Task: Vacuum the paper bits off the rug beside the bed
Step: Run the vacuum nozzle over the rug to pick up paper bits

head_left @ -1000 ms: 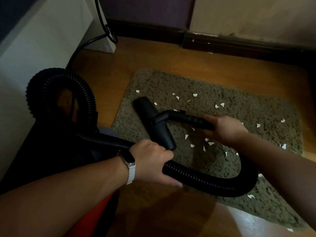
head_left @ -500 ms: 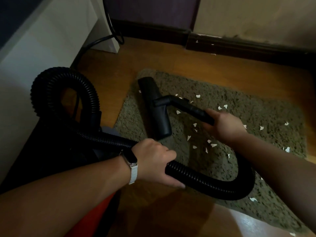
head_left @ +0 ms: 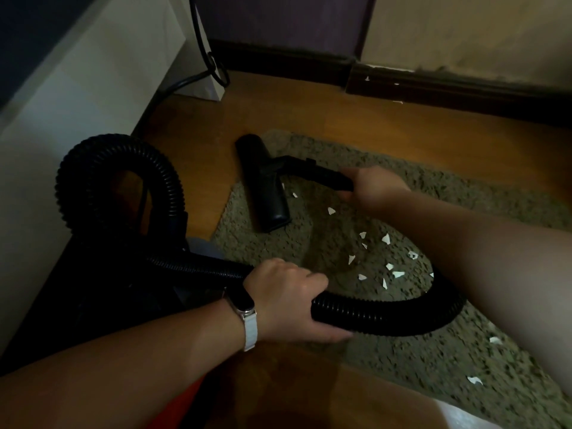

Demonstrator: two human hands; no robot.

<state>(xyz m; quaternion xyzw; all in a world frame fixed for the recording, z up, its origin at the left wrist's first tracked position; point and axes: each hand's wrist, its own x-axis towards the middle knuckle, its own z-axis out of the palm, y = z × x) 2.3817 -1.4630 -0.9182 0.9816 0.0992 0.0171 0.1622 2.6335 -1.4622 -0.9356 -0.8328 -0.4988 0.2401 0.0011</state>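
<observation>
Paper bits scattered mid-rug, right of nozzle; few more at near right. Nozzle at far-left rug corner, tip over bare floor. Right hand wrapped round wand; left hand gripping hose. Risks: dragging hose loop through bits, scattering them; snagging rug border with nozzle, bunching it; missing near-right strays.

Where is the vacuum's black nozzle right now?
In the head view the nozzle lies on the rug's far left corner, its far tip over the wooden floor, just left of the right hand gripping its tube.
</observation>
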